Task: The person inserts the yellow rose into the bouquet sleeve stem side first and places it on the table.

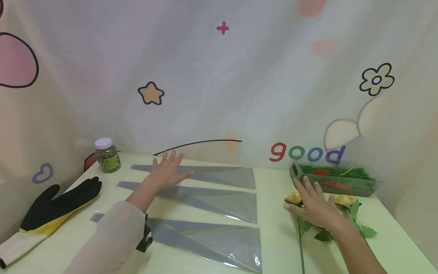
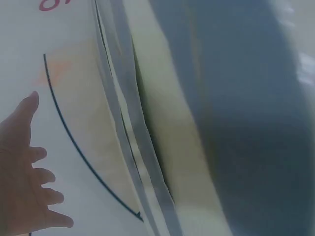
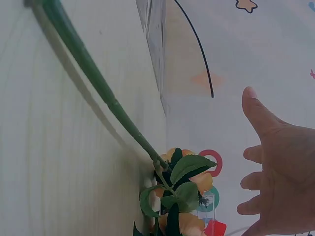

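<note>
Left hand [image 1: 166,171]: spread, over sleeves [image 1: 226,201] | right hand [image 1: 316,208]: spread, over roses [image 1: 345,200], blooms either side | judgement: pinch slick sleeves by one edge; take roses by stem, sparing petals

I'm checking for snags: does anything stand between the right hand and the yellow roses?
Nothing visible does: the right hand hangs apart from the yellow roses, with only open air between. The grass-filled container stands beyond them.
</note>
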A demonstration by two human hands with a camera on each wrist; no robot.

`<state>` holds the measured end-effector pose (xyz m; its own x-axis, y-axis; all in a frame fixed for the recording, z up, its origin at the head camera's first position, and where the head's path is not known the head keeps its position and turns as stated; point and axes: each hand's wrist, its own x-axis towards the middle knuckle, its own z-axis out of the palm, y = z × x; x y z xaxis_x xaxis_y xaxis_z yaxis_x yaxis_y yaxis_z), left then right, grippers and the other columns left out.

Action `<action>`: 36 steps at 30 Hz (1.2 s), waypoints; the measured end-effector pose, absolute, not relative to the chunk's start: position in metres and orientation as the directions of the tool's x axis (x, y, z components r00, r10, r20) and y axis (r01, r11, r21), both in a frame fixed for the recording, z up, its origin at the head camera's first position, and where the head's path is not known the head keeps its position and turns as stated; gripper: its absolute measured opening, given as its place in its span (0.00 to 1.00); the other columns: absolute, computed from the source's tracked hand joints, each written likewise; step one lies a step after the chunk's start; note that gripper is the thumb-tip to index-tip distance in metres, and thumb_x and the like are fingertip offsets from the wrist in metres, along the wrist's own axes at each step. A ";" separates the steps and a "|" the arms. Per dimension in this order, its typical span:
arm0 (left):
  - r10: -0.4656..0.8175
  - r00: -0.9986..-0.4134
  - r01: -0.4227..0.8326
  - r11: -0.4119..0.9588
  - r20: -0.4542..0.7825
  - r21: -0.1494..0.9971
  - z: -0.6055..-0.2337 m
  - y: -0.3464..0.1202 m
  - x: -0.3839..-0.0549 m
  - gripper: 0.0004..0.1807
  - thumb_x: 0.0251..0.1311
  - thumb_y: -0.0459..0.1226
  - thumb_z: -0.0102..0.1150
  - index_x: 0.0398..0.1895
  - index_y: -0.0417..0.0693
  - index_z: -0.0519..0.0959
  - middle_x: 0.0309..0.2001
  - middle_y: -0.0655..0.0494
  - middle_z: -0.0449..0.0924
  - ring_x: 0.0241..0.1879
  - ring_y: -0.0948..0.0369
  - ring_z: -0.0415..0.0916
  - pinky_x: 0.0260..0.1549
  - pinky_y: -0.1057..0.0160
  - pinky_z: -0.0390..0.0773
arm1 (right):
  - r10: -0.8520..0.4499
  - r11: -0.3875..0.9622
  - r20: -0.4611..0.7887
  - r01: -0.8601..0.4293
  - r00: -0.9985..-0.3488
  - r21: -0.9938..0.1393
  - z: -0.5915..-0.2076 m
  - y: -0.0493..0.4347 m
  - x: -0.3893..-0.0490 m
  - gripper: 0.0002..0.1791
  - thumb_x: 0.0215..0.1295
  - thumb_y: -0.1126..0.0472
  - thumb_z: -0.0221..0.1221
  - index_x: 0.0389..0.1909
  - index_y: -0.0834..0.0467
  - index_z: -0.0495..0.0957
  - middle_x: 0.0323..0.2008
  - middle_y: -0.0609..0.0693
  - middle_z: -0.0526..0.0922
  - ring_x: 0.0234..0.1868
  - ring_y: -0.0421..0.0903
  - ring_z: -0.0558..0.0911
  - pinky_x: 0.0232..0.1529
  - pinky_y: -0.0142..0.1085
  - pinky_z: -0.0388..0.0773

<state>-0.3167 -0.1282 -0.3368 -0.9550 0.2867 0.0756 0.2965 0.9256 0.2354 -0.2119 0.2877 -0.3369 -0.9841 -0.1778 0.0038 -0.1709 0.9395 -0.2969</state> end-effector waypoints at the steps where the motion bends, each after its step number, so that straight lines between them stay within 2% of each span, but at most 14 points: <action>1: 0.283 -0.957 0.289 0.927 0.060 0.238 -0.338 -0.123 -0.323 0.46 0.61 0.63 0.43 0.72 0.44 0.48 0.70 0.35 0.40 0.67 0.36 0.35 0.56 0.31 0.38 | -0.178 0.940 0.007 -0.173 -0.984 -0.294 -0.337 0.287 -0.212 0.54 0.57 0.31 0.51 0.72 0.59 0.41 0.69 0.69 0.36 0.64 0.74 0.36 0.46 0.75 0.29; 10: 0.243 -0.968 0.205 0.917 -0.070 0.341 -0.354 -0.075 -0.357 0.44 0.62 0.61 0.42 0.73 0.45 0.46 0.71 0.38 0.37 0.68 0.41 0.32 0.59 0.35 0.39 | -0.177 0.938 0.038 -0.180 -0.983 -0.294 -0.337 0.281 -0.206 0.53 0.57 0.33 0.54 0.72 0.60 0.43 0.70 0.67 0.34 0.65 0.73 0.37 0.47 0.75 0.30; 18: 0.176 -0.977 0.134 0.948 -0.124 0.289 -0.372 -0.057 -0.364 0.42 0.63 0.61 0.41 0.71 0.43 0.51 0.70 0.37 0.43 0.68 0.39 0.37 0.57 0.34 0.46 | -0.219 0.925 0.051 -0.224 -0.974 -0.305 -0.339 0.271 -0.204 0.52 0.56 0.32 0.52 0.72 0.58 0.44 0.70 0.65 0.35 0.65 0.71 0.37 0.47 0.75 0.32; 24: 0.144 -0.975 0.083 0.943 -0.171 0.324 -0.380 -0.058 -0.362 0.42 0.63 0.59 0.42 0.71 0.41 0.52 0.70 0.35 0.42 0.68 0.39 0.36 0.58 0.35 0.43 | -0.221 0.931 0.070 -0.232 -0.973 -0.281 -0.340 0.269 -0.203 0.50 0.58 0.33 0.52 0.72 0.58 0.45 0.70 0.66 0.37 0.66 0.72 0.38 0.48 0.75 0.34; 30: 0.154 -0.972 0.092 0.945 -0.180 0.313 -0.387 -0.057 -0.362 0.41 0.63 0.59 0.42 0.71 0.42 0.51 0.70 0.36 0.40 0.68 0.39 0.35 0.58 0.35 0.42 | -0.228 0.932 0.071 -0.238 -0.971 -0.274 -0.339 0.271 -0.206 0.51 0.57 0.31 0.51 0.72 0.58 0.46 0.70 0.66 0.38 0.66 0.71 0.39 0.49 0.74 0.36; 36: 0.169 -0.965 0.096 0.939 -0.199 0.330 -0.385 -0.053 -0.362 0.41 0.64 0.58 0.42 0.72 0.42 0.49 0.71 0.36 0.37 0.68 0.40 0.32 0.59 0.36 0.38 | -0.253 0.929 0.126 -0.277 -0.959 -0.246 -0.325 0.269 -0.237 0.49 0.60 0.34 0.52 0.70 0.62 0.50 0.69 0.69 0.45 0.65 0.71 0.44 0.53 0.70 0.44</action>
